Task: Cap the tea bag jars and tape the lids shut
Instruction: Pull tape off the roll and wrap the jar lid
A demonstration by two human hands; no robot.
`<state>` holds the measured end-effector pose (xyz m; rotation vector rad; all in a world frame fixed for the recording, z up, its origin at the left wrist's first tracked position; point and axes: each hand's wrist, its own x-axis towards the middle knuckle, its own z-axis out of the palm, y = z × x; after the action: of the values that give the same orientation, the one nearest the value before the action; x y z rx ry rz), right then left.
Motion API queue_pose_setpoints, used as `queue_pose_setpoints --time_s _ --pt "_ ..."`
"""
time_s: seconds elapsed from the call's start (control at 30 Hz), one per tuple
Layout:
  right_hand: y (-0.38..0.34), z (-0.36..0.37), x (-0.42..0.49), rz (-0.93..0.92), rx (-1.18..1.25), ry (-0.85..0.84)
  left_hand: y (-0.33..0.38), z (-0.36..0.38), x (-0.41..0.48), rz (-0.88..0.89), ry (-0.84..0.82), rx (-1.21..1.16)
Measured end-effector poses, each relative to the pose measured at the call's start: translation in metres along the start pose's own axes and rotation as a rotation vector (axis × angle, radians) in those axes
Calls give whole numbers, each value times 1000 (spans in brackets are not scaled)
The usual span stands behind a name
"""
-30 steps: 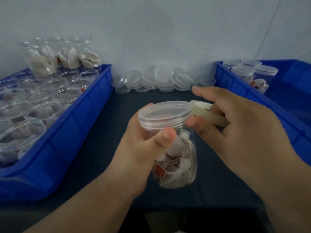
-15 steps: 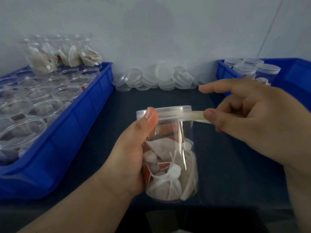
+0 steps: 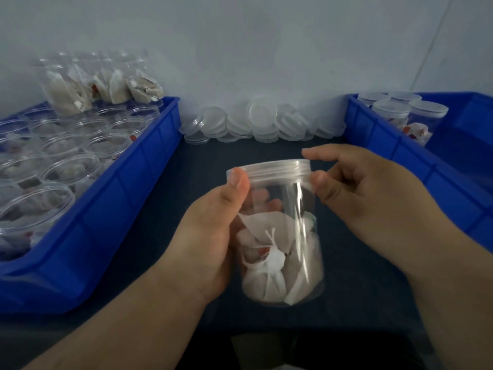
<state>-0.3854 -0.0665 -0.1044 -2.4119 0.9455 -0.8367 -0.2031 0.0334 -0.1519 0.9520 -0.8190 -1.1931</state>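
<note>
The jar [image 3: 280, 236] of tea bags stands upright above the dark desk [image 3: 160, 222] with its lid [image 3: 277, 169] on. The left hand [image 3: 210, 236] grips the jar's left side, thumb against the lid's rim. The right hand [image 3: 373, 193] pinches the lid's right edge between thumb and forefinger. Left of the jar is a blue bin [image 3: 120, 209] of open jars [image 3: 61, 169]. Behind it lie loose lids [image 3: 261, 121].

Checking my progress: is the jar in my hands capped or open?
Capped: a clear lid sits on the jar that the left hand grips.
</note>
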Motion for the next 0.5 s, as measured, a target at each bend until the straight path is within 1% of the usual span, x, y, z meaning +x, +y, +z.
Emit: queue_pose_setpoints --time_s 0.03,0.1,0.13,0.2,0.23,0.33,0.4,0.5 --pt "0 -1 0 3 -18 18 0 -1 1 21 50 60" --pt "-2 -2 -1 5 -65 33 0 0 0 74 57 164" --pt "-4 -2 -3 -2 -93 33 1 2 0 108 25 212" --pt "-9 -1 -8 -41 -145 31 4 10 -3 167 -95 279" --pt "-11 0 -10 -61 -164 25 7 14 -3 182 -121 296" --pt "-16 -3 -12 -75 -176 -2 10 12 -1 211 -70 359" --pt "-16 -11 -11 -70 -111 -17 9 9 0 198 -14 380" --pt "-15 -25 -8 -89 -20 -23 9 8 -3 141 78 332"
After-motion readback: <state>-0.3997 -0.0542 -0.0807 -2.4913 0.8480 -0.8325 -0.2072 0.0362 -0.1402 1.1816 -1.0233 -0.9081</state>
